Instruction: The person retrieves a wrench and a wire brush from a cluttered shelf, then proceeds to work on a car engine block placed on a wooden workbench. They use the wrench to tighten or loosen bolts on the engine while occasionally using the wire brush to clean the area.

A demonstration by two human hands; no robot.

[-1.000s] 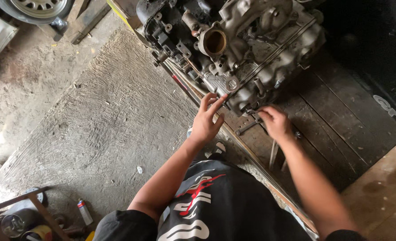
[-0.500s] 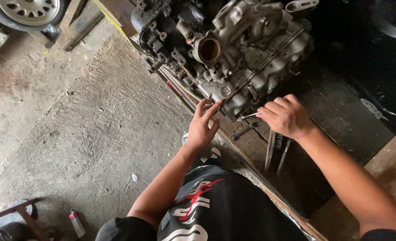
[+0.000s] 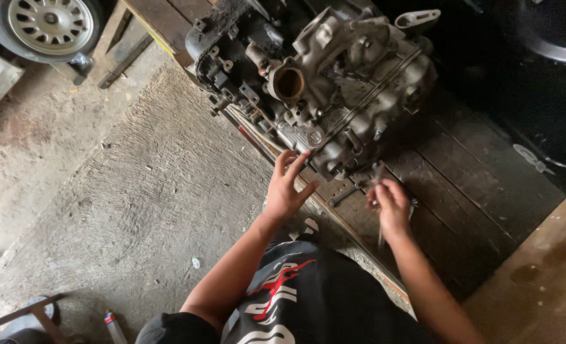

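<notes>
The left hand (image 3: pixel 286 188) is spread open against the grimy grey metal engine (image 3: pixel 321 83); slim metal tools (image 3: pixel 378 185) (blurred) are gripped by the right hand (image 3: pixel 390 207).

One view only, from a camera worn on the person's head. It looks steeply down, almost straight at the ground, tilted a little forward past the person's lap. The left hand (image 3: pixel 286 188) and right hand (image 3: pixel 390 205) sit just below the middle of the frame, near the lens at arm's reach. The engine block (image 3: pixel 321 83) on the wooden platform (image 3: pixel 461 185) fills the upper middle. The concrete floor (image 3: pixel 123 191) spreads left, with a car wheel (image 3: pixel 44 25) at the top left corner, farthest from the lens.
</notes>
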